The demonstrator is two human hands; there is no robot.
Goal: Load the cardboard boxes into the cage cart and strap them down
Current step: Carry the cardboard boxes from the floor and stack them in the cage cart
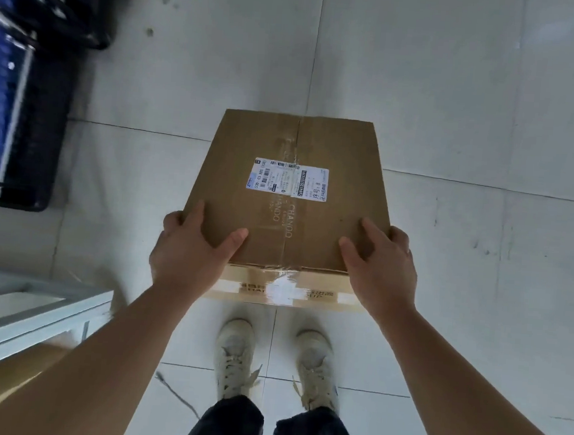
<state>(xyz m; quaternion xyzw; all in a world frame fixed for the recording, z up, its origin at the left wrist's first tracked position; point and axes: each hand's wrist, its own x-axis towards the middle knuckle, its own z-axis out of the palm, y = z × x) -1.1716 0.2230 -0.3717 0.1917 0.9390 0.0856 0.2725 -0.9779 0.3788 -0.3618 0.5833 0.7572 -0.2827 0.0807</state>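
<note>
Pale grey tiled floor (pixel 460 93); our left hand (pixel 186 254) & right hand (pixel 382 269) grip taped brown cardboard box (pixel 348 201); blurry blue barred cart (pixel 0 91) cut off top-L

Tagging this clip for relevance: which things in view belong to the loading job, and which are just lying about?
Part of the job:
- cardboard box, gripped by the left hand and right hand
- what looks like the cage cart, upper left

Just lying about:
- white frame, lower left
- grey cord on the floor
</note>
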